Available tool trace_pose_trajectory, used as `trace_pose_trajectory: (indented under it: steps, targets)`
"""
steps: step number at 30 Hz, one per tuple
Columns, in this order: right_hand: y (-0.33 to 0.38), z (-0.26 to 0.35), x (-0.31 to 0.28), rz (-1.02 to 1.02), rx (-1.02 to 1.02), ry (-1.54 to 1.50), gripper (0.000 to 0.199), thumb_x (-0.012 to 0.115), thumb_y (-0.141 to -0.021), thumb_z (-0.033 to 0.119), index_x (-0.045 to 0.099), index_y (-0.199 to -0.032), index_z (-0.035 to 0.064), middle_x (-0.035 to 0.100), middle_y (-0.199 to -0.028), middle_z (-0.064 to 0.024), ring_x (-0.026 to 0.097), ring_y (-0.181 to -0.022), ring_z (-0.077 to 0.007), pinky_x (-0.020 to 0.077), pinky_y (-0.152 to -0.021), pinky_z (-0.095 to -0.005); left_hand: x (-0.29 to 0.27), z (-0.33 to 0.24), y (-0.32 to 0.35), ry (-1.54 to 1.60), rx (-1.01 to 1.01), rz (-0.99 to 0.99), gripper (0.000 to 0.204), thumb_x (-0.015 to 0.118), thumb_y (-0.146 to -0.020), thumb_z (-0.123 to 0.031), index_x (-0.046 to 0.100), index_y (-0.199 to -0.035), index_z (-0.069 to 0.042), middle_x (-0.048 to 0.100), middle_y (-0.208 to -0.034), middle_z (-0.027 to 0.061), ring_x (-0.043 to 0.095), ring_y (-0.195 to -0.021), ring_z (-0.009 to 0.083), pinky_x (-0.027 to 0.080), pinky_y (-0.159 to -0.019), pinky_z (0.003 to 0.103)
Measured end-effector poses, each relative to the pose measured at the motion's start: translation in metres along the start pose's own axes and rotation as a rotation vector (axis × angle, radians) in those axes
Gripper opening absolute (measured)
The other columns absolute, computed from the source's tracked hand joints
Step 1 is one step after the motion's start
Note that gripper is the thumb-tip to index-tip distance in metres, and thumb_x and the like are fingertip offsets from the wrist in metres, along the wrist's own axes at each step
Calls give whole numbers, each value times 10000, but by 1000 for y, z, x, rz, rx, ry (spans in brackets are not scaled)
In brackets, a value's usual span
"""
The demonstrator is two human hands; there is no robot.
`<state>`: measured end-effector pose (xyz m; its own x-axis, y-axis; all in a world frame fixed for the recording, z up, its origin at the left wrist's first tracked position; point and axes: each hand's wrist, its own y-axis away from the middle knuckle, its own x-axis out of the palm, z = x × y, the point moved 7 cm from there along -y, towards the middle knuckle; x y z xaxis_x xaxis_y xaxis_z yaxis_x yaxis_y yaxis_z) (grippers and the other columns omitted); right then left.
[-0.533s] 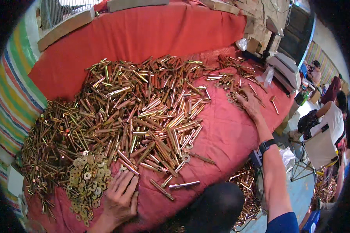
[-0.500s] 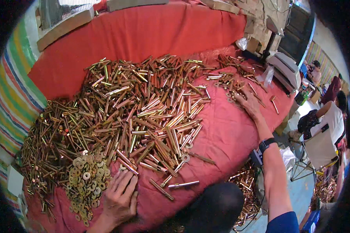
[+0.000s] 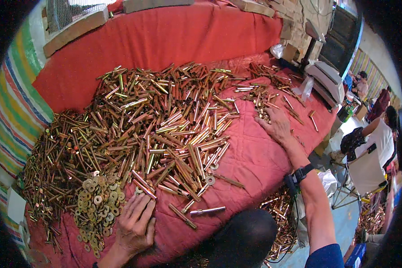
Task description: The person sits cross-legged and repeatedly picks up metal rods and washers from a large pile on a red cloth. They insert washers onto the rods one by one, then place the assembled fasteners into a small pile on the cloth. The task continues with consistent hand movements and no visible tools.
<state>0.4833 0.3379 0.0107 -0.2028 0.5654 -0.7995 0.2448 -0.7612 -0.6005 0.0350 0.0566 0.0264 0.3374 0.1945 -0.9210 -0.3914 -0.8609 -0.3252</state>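
Item one, as I log it from my remote seat: a large heap of brass tubes [image 3: 165, 129], long, thin and gold to copper in colour, spread across the middle of a red quilted cloth [image 3: 254, 156] that covers the work surface. The tubes lie at every angle, piled thickest at centre and thinning toward the near edge, where a few strays [image 3: 207, 210] rest apart on bare cloth. Item two: a cluster of flat brass washers [image 3: 96, 201] at the near left of the heap, touching its edge. Item three: my left hand [image 3: 134, 223], palm down on the cloth just right of the washers, fingers spread and flat, tips touching the nearest tubes [image 3: 143, 190]; I see it gripping nothing. Item four: my right hand [image 3: 277, 127], stretched to the far right side of the cloth, palm down, fingers loosely curled over a small scatter of short brass pieces [image 3: 263, 111]; I cannot tell whether anything is pinched beneath them. A dark band [image 3: 299, 174] sits on that wrist. Item five: a darker, duller pile of tubes [image 3: 53, 156] at the far left. Surroundings: a striped cloth [image 3: 13, 116] at the left rim, a grey boxlike device [image 3: 328, 80] beyond the right corner, more brass pieces [image 3: 281, 214] below the table edge, and other people [image 3: 379, 129] seated further right.
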Motion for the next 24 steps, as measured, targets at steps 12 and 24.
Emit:
trace_pose_trajectory:
  steps: [12,24]
  targets:
    - [11,9,19,30,-117,176,255,624,-1022,310,704,-1141,98,677,-972,-192,708,-801,-397,566,-624,-496,-3,-4,-3,20,30,-29,489,717,-847,-102,662,-1312,38,653,-1364,222,614,-1304,396,442,-1175,520]
    - [-21,-136,73,119,39,-332,261,646,-1025,273,741,-1014,30,638,-677,-5,552,-564,-126,422,-526,-317,-1,2,15,49,104,-215,366,757,-849,-108,715,-1179,44,712,-1273,185,681,-1225,345,516,-1109,484]
